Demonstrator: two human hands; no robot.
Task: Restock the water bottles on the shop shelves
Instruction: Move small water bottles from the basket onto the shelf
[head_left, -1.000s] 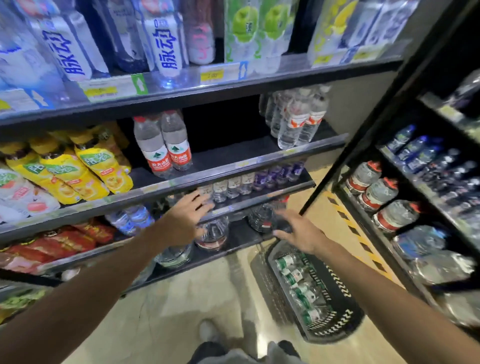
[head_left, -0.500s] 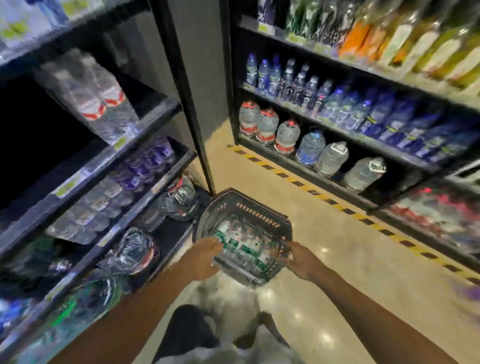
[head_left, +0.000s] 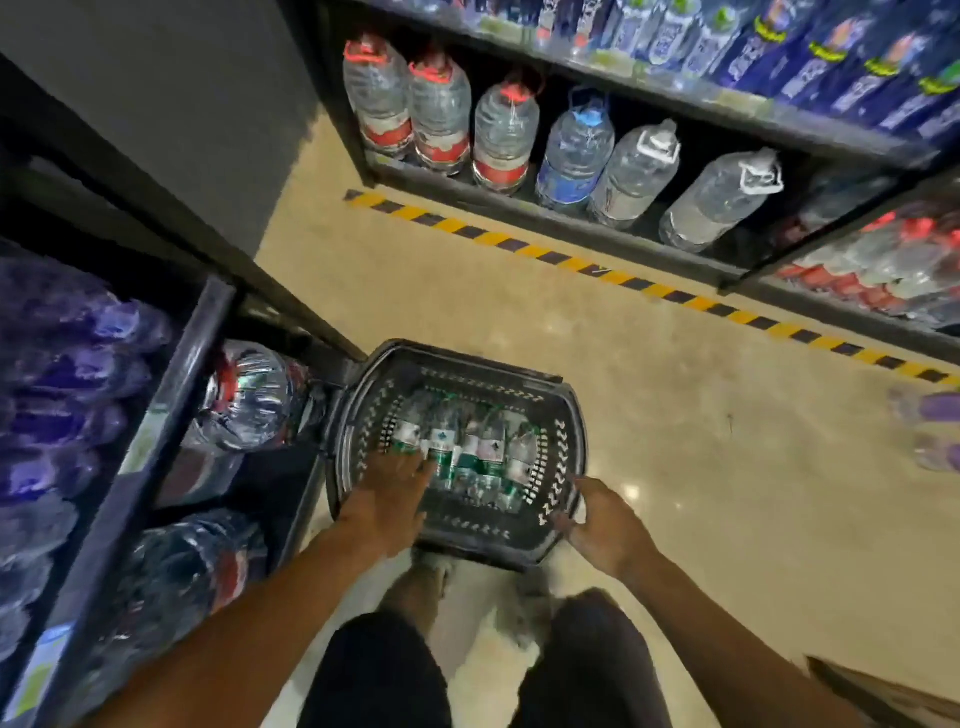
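Note:
A black plastic basket (head_left: 563, 415) stands on the floor in front of me, holding several small water bottles (head_left: 470, 449) with green-and-white labels lying side by side. My left hand (head_left: 387, 493) reaches into the basket with fingers spread over the leftmost bottles; whether it holds one I cannot tell. My right hand (head_left: 605, 525) hovers at the basket's near right rim, fingers relaxed, holding nothing.
Shelves on the left (head_left: 156, 415) carry large water jugs (head_left: 249, 395) and purple-labelled bottles. The shelf unit ahead (head_left: 519, 208) holds big jugs with red, blue and white caps. A yellow-black striped line (head_left: 649, 288) crosses the beige floor. My knees are at the bottom.
My view swung from the left shelves down to the basket. Both hands came off the shelf edge and lowered; the left now reaches onto the bottles inside, the right is by the rim.

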